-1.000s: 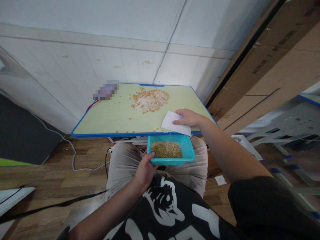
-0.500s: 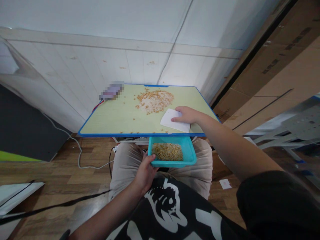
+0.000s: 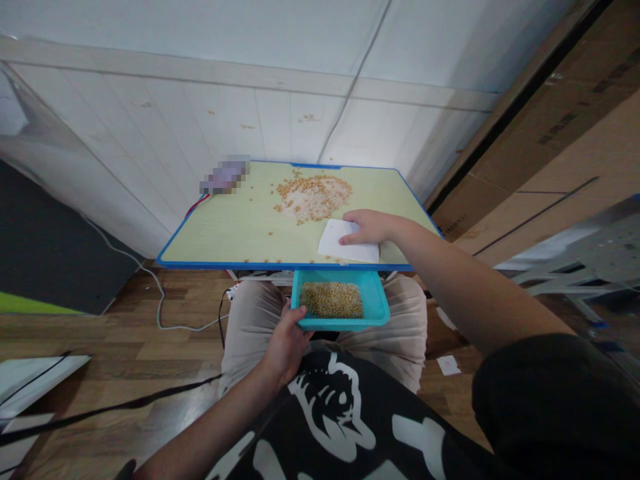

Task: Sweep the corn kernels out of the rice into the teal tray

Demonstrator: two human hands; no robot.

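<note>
At the bottom of the frame we see the black T-shirt with a white print, and above it the beige cloth trousers of the seated wearer. Over the lap, below the centre, is a turquoise rectangular plastic tub. The left hand grips its near left corner, thumb pressed on the rim; we cannot see how the other fingers lie beneath. Small round yellow-green beans cover the left and middle of the tub's bottom, while its right end is bare.

Just beyond the tub, we find the front of a pale yellow-green tabletop with a blue edge. Right of centre, the right hand pinches a flat white card, its thumb on top and the other fingers around the far side. The card lies over the table near the front edge; we cannot tell whether it presses flat. Farther back, at the upper centre, we see a loose heap of tan beans and whitish grains, with stray beans around it. A blurred-out object sits at the table's far left corner, and behind everything stands a white panelled wall.
</note>
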